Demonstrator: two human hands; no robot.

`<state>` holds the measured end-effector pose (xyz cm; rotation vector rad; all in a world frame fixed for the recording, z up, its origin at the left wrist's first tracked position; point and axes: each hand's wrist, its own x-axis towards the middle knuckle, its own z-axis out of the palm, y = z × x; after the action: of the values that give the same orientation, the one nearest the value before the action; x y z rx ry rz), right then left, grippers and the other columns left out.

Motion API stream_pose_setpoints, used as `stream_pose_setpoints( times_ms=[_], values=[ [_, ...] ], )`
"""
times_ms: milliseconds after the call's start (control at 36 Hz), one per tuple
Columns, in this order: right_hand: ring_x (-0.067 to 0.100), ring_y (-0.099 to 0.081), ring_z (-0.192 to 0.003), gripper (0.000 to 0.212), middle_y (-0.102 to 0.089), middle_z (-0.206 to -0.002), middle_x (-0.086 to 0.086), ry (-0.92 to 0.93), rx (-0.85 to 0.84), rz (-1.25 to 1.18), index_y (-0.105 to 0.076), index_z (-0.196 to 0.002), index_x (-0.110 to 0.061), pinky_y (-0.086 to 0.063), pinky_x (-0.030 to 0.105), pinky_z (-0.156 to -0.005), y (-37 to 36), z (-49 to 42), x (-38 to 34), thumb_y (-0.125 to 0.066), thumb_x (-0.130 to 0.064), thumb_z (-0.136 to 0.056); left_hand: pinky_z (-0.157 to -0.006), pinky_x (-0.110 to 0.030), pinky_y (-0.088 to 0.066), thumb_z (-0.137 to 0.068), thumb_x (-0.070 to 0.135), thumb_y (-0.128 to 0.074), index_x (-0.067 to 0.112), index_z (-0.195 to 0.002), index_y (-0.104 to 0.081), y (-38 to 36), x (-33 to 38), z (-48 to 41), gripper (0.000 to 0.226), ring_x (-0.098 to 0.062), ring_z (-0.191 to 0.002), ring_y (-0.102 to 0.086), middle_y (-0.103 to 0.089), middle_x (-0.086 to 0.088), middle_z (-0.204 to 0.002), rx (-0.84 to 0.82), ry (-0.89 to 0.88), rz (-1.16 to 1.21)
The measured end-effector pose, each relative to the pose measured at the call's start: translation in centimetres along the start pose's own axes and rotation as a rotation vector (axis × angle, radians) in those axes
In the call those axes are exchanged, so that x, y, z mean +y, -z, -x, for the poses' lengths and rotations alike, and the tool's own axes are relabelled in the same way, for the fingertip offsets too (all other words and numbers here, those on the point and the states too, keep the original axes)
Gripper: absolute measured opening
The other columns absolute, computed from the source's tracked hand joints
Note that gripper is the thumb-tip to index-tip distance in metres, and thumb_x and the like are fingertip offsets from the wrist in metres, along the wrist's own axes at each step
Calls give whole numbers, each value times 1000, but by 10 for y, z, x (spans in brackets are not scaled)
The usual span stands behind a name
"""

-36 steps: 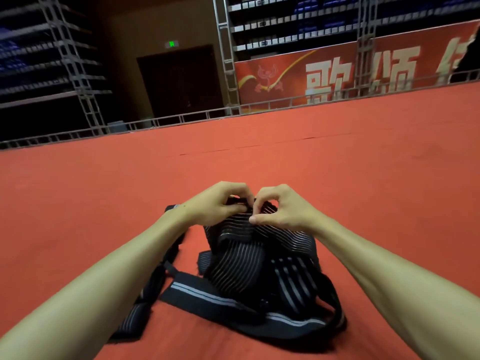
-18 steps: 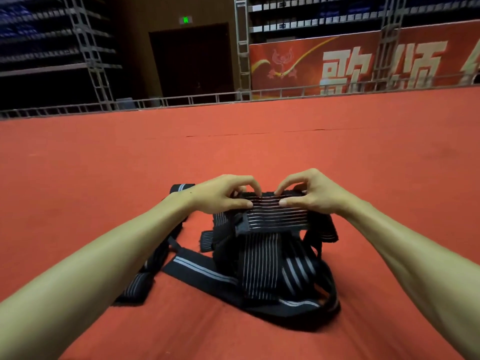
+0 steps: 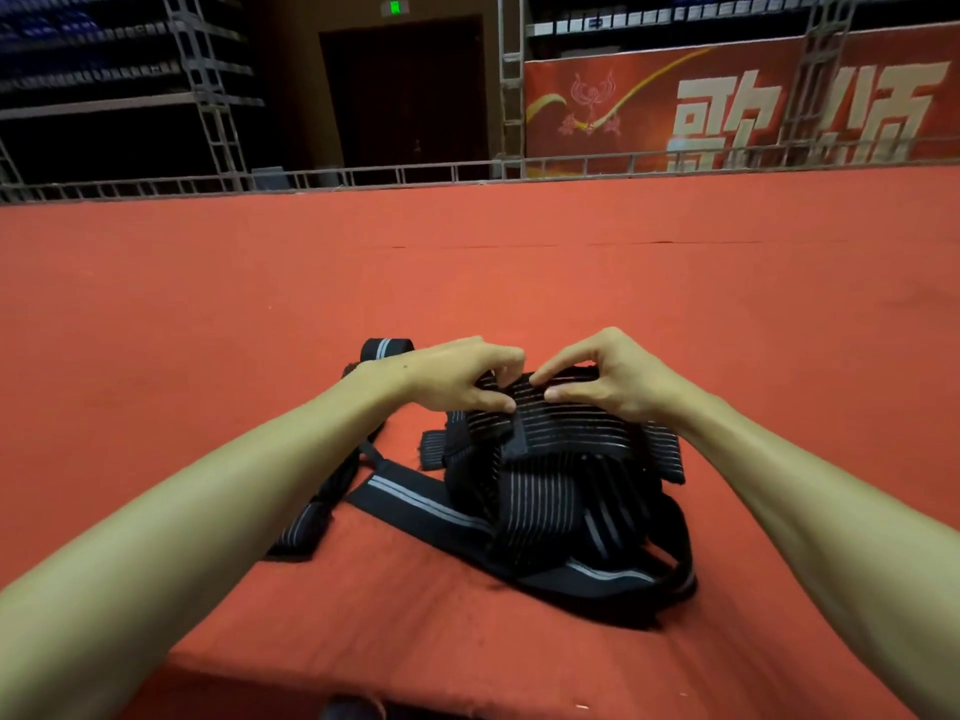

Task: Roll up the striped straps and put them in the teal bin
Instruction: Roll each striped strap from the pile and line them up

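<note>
Straps (image 3: 545, 501) lay in a tangled heap on the red table (image 3: 260, 314). Judged light, soft, stretchy and floppy. Best taken at a free end and rolled tight, or the roll may spring loose. Left hand (image 3: 457, 374) and right hand (image 3: 608, 376) sat close together above the heap, fingers (image 3: 561, 393) curled, pinching the top strap (image 3: 571, 426). Bin not in view.

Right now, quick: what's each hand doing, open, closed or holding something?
Left hand: closed, pinching the top striped strap.
Right hand: closed, pinching the same strap.
</note>
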<state>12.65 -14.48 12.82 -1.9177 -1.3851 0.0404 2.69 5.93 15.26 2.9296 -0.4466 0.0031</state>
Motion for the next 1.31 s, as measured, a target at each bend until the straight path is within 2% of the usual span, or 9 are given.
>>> stream_pose_setpoints(
  times_ms=[111,278,389,583,722,861,1056,1194,1306],
  values=[
    [-10,-65,-85,19,-72,-91,-12,-4,22,-12,-78,-99,-14,-44,7,-81,-11,2,2,-78,-8,-81,-78,-40,-40,-95,38,-60,23,-97,-44,-14,-2,3,22,-21,-95,-35,-50,-1,-79,42,72,-16],
    [-12,-65,-85,17,-72,-90,-17,-12,82,-4,-79,-97,-16,-44,8,-81,-20,5,10,-79,-11,-81,-66,-27,-29,-87,30,-75,18,-94,-51,-24,-7,10,28,-11,-75,-44,-48,16,-75,281,7,97],
    [-7,-67,-82,12,-73,-86,-17,-22,70,41,-79,-92,-16,-47,14,-80,-22,5,5,-80,-17,-80,-66,-28,-42,-77,25,-83,21,-86,-49,-31,-5,12,35,-11,-72,-53,-57,8,-78,406,36,259],
    [4,-63,-76,11,-72,-79,-7,-22,-13,134,-76,-84,-20,-49,23,-76,-26,-4,-9,-83,-19,-76,-73,-28,-41,-82,28,-77,25,-84,-53,-46,-4,12,24,-11,-81,-55,-57,13,-82,476,60,273],
    [-5,-63,-75,12,-67,-71,-20,-5,75,121,-78,-79,-17,-45,15,-74,-31,-6,-10,-82,-6,-75,-91,-33,-42,-84,46,-72,24,-110,-51,-44,-11,19,40,-19,-105,-50,-48,-2,-111,367,272,218],
    [-1,-66,-80,16,-68,-77,-21,3,113,125,-77,-80,-18,-51,23,-80,-39,1,-11,-79,-3,-76,-55,-23,-35,-90,38,-68,19,-117,-47,-45,0,29,39,-13,-61,-46,-49,1,-67,326,294,220],
    [-14,-60,-78,18,-70,-84,-15,0,-79,163,-78,-93,-15,-43,8,-79,-38,4,-15,-72,-1,-84,-102,-28,-44,-86,14,-73,20,-121,-56,-48,-2,33,38,-10,-114,-56,-63,2,-121,238,207,388],
    [4,-62,-85,25,-71,-81,-9,-39,84,173,-76,-84,-13,-43,11,-74,-19,10,-3,-66,10,-83,-82,-21,-54,-88,-6,-63,17,-112,-58,-41,-12,42,33,-19,-111,-61,-65,-6,-115,263,259,564],
    [-1,-64,-85,55,-68,-82,-20,-70,233,123,-68,-75,-37,-48,14,-81,-4,15,7,-61,17,-81,-78,-2,-45,-86,-15,-58,11,-108,-64,-34,-29,50,35,-12,-116,-56,-64,-5,-122,308,314,602]
  ],
)
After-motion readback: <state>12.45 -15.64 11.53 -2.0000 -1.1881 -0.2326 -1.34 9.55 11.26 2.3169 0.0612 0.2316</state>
